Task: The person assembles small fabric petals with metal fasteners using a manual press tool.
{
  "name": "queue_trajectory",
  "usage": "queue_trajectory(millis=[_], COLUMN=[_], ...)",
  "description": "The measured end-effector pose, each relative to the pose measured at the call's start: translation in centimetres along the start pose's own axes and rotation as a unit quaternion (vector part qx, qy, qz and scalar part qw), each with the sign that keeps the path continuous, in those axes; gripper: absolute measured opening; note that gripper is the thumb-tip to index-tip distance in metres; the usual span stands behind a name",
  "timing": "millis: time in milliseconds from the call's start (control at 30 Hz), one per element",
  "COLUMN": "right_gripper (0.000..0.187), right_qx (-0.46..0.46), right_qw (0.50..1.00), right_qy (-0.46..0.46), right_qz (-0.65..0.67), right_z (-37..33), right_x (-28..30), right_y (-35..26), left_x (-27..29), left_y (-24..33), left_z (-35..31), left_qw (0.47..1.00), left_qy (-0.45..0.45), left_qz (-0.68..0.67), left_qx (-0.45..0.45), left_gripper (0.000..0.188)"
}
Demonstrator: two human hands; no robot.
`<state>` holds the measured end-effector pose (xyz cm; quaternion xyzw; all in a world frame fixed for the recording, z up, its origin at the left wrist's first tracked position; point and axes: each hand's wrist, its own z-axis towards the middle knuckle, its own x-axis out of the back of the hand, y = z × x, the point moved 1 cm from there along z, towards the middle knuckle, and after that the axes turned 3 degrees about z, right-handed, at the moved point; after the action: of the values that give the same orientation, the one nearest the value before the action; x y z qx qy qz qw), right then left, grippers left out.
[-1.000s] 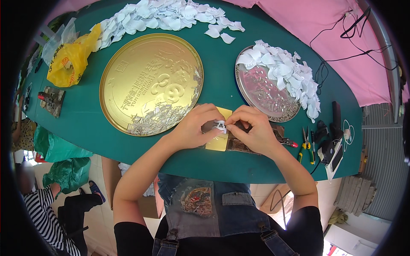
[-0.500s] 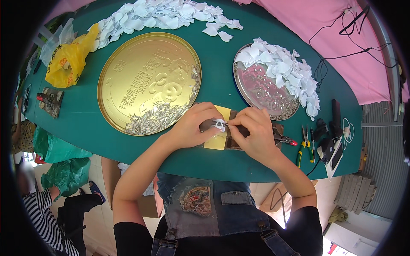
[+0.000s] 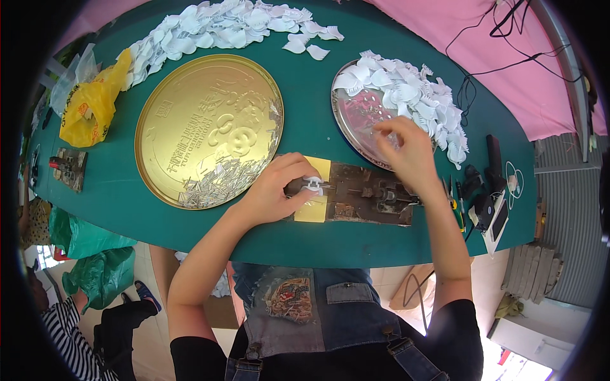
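Observation:
My left hand (image 3: 279, 190) holds a small white plastic piece (image 3: 312, 185) between thumb and fingers, at the left end of a brown fixture board (image 3: 356, 184) with a metal clamp mechanism (image 3: 389, 195). Yellow paper (image 3: 311, 211) lies under that end. My right hand (image 3: 410, 155) is raised over the near edge of a round silver tray (image 3: 356, 120), thumb and forefinger apart, and no object shows between them. On the tray are small shiny metal parts and a heap of white toothed plastic pieces (image 3: 406, 89).
A round gold tray (image 3: 190, 127) holds thin metal pins (image 3: 222, 181). More white pieces (image 3: 210, 28) lie behind it. A yellow bag (image 3: 92, 108) and a small clamp fixture (image 3: 67, 168) sit left; pliers (image 3: 457, 213), black devices (image 3: 486, 206) and cables (image 3: 467, 95) right. A person (image 3: 76, 336) sits lower left.
My right hand has left the white piece and moved up and right over the silver tray, uncovering the fixture board. The left hand keeps its hold. The whole view has shifted slightly.

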<state>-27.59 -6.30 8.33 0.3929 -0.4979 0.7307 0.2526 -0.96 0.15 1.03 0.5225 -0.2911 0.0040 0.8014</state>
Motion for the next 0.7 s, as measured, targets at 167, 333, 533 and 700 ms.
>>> queue_trajectory(millis=[167, 333, 533, 700], right_gripper=[0.023, 0.025, 0.023, 0.022], right_qx=[-0.064, -0.037, 0.002, -0.001], right_qw=[0.991, 0.996, 0.995, 0.993], right_qy=[-0.083, -0.058, -0.073, -0.096], right_qz=[-0.085, -0.058, -0.064, -0.072], right_z=[2.3, 4.1, 6.2, 6.8], right_x=[0.0, -1.5, -2.8, -2.9], right_y=[4.8, 6.0, 5.1, 5.6], left_x=[0.0, -0.1, -0.1, -0.1], left_y=[-0.1, -0.3, -0.3, -0.2], left_z=[0.1, 0.0, 0.1, 0.2], left_qw=[1.0, 1.0, 1.0, 1.0], left_qy=[-0.001, 0.002, -0.002, -0.002], left_qz=[0.002, -0.003, -0.003, -0.008], left_qx=[-0.003, -0.004, -0.005, -0.002], left_gripper=[0.027, 0.027, 0.027, 0.027])
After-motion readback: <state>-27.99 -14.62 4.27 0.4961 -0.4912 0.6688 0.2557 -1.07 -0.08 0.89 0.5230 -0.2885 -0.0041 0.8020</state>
